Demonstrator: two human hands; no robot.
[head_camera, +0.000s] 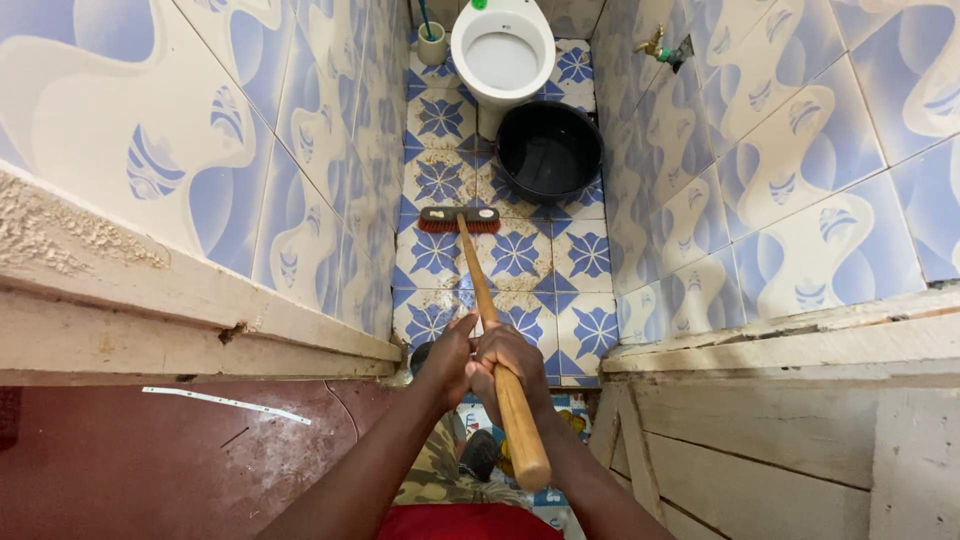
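White toilet, black basin.

Toilet cut off at the top edge, rear out of sight. Brush holder cropped above, handle running out of view. Part of the wooden broom handle hidden inside 2 clasped hands, left hand and right hand. Feet mostly hidden behind forearms.

Broom head on floor before basin, toilet behind, brush holder to its left
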